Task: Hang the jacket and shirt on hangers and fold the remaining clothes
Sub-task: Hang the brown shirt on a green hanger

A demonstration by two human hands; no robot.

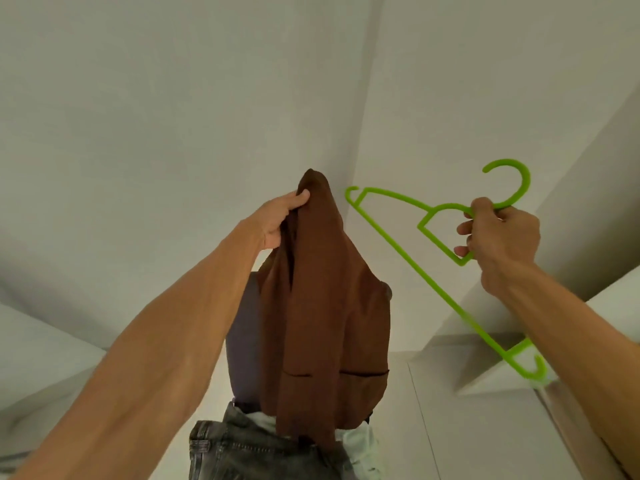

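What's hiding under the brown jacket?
Below the jacket lie grey jeans and something white. A purplish cloth shows behind its left side. Whatever sits directly behind the jacket is covered.

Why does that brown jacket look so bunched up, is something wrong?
Nothing is damaged. The left hand pinches the brown jacket at one point, so it hangs folded in half. The green hanger, tilted in the right hand, is not yet inside it.

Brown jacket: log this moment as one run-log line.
left hand: holds brown jacket up by its top | right hand: grips green hanger | hanger not in jacket | jeans below
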